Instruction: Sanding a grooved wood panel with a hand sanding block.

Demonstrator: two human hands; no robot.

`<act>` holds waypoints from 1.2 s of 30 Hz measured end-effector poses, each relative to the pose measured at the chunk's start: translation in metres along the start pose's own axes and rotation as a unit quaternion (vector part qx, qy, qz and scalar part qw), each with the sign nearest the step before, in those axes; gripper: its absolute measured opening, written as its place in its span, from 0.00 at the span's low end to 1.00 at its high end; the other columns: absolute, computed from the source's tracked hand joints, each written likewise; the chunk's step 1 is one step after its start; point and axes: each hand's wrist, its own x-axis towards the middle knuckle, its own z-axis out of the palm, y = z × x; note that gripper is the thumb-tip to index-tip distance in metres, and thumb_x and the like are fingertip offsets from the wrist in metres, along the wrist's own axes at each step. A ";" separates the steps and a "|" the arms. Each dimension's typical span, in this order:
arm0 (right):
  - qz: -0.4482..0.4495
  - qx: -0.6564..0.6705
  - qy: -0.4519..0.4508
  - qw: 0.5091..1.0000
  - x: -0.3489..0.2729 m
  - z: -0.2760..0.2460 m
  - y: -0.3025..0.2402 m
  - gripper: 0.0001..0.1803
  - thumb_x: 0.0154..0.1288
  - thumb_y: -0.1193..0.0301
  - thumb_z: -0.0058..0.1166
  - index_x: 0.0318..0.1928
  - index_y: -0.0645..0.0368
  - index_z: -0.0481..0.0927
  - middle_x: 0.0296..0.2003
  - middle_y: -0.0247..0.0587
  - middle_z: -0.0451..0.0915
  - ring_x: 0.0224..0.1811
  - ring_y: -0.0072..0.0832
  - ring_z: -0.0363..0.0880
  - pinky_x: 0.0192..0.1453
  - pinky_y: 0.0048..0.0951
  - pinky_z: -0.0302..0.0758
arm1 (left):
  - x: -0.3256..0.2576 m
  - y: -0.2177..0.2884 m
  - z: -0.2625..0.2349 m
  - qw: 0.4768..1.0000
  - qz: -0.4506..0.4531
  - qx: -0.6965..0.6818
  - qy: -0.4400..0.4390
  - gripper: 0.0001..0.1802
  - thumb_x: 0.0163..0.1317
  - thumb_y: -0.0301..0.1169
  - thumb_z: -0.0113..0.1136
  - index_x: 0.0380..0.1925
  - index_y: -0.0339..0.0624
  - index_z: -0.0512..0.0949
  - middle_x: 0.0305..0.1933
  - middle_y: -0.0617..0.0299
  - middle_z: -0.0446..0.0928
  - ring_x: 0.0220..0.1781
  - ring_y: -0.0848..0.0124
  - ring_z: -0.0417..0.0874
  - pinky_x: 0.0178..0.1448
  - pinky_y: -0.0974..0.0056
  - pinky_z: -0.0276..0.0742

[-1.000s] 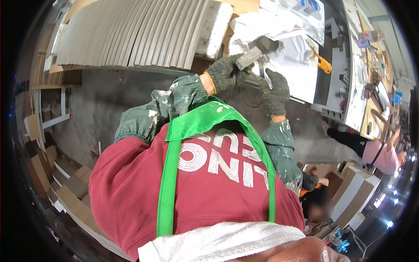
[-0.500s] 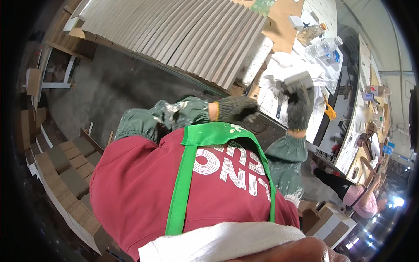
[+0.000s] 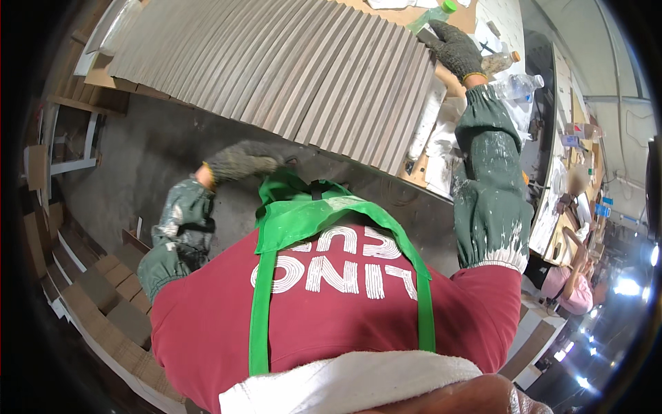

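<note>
Right grip (image 3: 452, 52) has moved closer to the grey strips (image 3: 276, 72).

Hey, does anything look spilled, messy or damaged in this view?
The green sleeves stand out: both carry patchy white smears against the green cloth, though I can't tell of what. The row of grey strips looks orderly, with no obvious spill or damage.
</note>
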 end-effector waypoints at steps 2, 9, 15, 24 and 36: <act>0.044 0.033 -0.074 0.996 -0.003 -0.003 -0.012 0.35 0.60 0.43 0.49 0.60 0.56 0.72 0.58 0.47 0.73 0.62 0.40 0.69 0.64 0.41 0.65 | -0.025 0.013 -0.037 0.999 -0.014 -0.025 -0.018 0.15 0.59 0.35 0.61 0.44 0.39 0.79 0.43 0.62 0.80 0.39 0.74 0.80 0.43 0.68 0.78; -0.113 0.148 -0.155 0.970 -0.123 -0.045 -0.096 0.25 0.58 0.54 0.61 0.51 0.56 0.78 0.38 0.44 0.81 0.40 0.36 0.81 0.47 0.34 0.76 | -0.065 0.054 -0.114 0.995 0.066 -0.074 0.030 0.15 0.60 0.36 0.59 0.42 0.38 0.79 0.35 0.65 0.80 0.35 0.77 0.77 0.39 0.69 0.75; 0.108 0.251 -0.136 0.952 -0.052 -0.037 -0.060 0.33 0.60 0.47 0.55 0.58 0.58 0.73 0.50 0.49 0.78 0.49 0.35 0.79 0.55 0.33 0.73 | 0.018 0.082 -0.211 0.939 0.248 0.085 0.224 0.20 0.67 0.45 0.51 0.43 0.40 0.80 0.38 0.65 0.79 0.33 0.78 0.73 0.41 0.72 0.70; -0.028 0.110 -0.065 0.991 -0.136 -0.033 -0.117 0.24 0.57 0.56 0.61 0.51 0.55 0.78 0.43 0.42 0.80 0.45 0.38 0.78 0.51 0.36 0.73 | 0.116 0.030 -0.348 0.714 0.144 0.510 0.457 0.29 0.64 0.52 0.47 0.57 0.45 0.73 0.62 0.55 0.70 0.66 0.58 0.67 0.69 0.58 0.59; 0.109 0.160 -0.071 0.979 -0.193 -0.051 -0.155 0.23 0.53 0.67 0.61 0.52 0.54 0.78 0.44 0.43 0.80 0.46 0.39 0.77 0.51 0.36 0.74 | 0.117 0.045 -0.343 0.697 0.130 0.540 0.453 0.32 0.63 0.56 0.47 0.58 0.45 0.72 0.64 0.56 0.68 0.68 0.59 0.65 0.70 0.58 0.56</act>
